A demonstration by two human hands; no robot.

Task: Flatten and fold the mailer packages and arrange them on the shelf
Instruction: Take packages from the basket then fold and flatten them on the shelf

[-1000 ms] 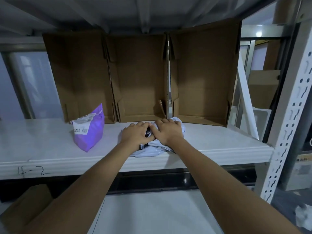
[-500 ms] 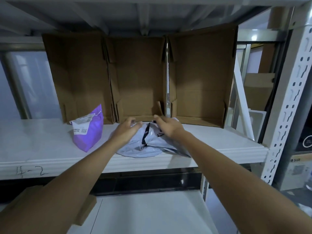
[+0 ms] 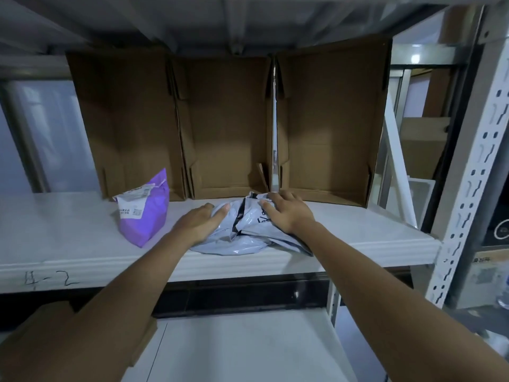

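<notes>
A crumpled grey mailer [image 3: 242,232] with a black strip lies on the white shelf [image 3: 68,232], near its front edge. My left hand [image 3: 202,220] presses on the mailer's left side with straight fingers. My right hand [image 3: 286,212] lies flat on its right upper part, fingers spread. A purple mailer [image 3: 147,213] with a white label stands upright to the left, apart from both hands.
Three open cardboard boxes [image 3: 228,122] stand side by side at the back of the shelf. A perforated metal upright [image 3: 473,166] frames the right side. A lower shelf [image 3: 242,348] and a brown box [image 3: 41,321] sit below.
My hands, close together on the bunched mailer a second ago, have spread apart to its left and right sides. The mailer now lies wider and flatter.
</notes>
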